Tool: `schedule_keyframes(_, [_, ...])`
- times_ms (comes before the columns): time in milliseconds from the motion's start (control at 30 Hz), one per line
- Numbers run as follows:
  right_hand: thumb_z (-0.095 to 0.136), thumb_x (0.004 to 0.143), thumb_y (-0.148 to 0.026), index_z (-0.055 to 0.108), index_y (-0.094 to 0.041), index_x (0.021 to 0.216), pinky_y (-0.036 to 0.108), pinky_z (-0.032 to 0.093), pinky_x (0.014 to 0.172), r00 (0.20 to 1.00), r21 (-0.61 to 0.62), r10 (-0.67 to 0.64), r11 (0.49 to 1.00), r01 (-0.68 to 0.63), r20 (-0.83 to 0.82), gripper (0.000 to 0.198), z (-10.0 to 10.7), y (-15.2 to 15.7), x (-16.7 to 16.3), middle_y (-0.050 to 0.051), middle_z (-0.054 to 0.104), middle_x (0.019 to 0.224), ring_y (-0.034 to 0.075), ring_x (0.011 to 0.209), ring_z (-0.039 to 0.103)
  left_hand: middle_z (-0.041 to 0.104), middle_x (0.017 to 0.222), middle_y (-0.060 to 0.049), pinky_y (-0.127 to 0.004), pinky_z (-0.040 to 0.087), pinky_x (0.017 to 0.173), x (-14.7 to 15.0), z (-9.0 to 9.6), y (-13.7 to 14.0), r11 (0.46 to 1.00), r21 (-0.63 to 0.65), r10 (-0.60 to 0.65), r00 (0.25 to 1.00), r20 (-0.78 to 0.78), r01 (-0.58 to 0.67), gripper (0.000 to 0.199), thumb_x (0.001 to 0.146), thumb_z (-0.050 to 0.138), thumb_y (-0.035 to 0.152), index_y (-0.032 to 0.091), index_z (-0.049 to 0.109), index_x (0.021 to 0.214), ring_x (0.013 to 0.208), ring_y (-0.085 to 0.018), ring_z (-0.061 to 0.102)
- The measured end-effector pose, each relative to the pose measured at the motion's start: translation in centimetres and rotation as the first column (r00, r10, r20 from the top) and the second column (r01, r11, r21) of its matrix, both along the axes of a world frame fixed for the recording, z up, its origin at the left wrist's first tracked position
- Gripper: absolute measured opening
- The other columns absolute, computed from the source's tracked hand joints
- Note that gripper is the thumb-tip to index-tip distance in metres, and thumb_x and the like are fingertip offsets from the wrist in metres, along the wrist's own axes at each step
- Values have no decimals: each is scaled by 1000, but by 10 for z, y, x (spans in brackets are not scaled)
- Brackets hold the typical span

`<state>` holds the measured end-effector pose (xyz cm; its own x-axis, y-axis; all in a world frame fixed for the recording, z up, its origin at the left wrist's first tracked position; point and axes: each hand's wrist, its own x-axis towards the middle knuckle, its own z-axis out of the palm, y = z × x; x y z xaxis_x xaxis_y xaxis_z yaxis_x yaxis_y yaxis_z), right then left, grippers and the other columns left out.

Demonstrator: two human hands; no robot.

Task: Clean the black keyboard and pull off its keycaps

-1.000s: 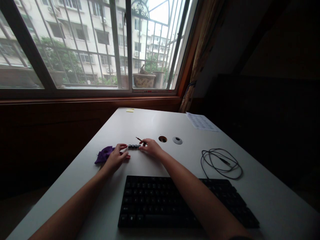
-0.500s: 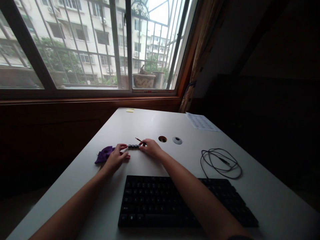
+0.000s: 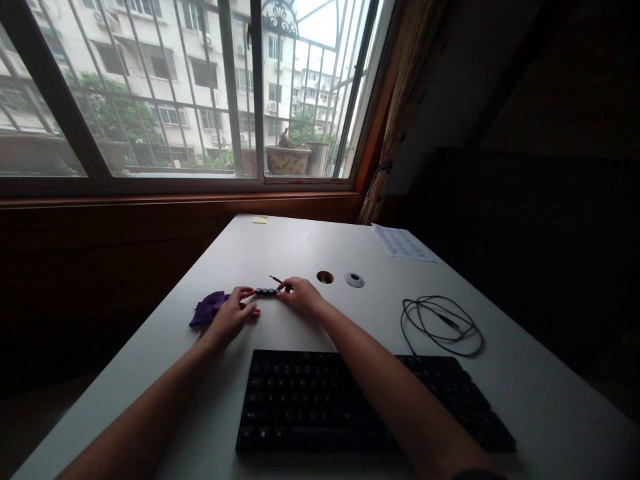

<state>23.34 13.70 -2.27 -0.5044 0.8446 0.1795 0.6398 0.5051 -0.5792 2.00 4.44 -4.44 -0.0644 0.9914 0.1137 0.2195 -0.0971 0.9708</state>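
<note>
A short row of small black keycaps [image 3: 266, 291] lies on the white desk, beyond the keyboard. My left hand [image 3: 234, 312] is at the row's left end, thumb and fingers apart, with a fingertip against or very close to the end keycap. At the right end, my right hand [image 3: 303, 293] is closed around a thin dark pointed tool [image 3: 278, 281], whose tip sticks out to the upper left; its exact kind is too small to tell. The fingertips of that hand also meet the rightmost keycap. A crumpled purple cloth [image 3: 207, 309] sits just behind my left hand, partly hidden by it.
The black keyboard [image 3: 300, 400] lies in front, partly under my right forearm. Its coiled cable [image 3: 440, 320] rests at the right. Farther back are a cable hole [image 3: 325, 277], a round grey cover [image 3: 355, 280], printed paper [image 3: 405, 244] and yellow sticky notes [image 3: 259, 220].
</note>
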Motion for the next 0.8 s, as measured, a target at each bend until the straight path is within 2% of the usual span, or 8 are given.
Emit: schedule_keyframes(800, [71,81,-28,74,-22,100,26,45,75,1000,-5,-7,1000,7,-7,20,0,-1,0,3,70,93,16,82,62,60,130,-20,-41,65,72,-1,-1,0,1000,-5,3,1000,7,-3,39,80,67,32,18,52,113,80,-25,76])
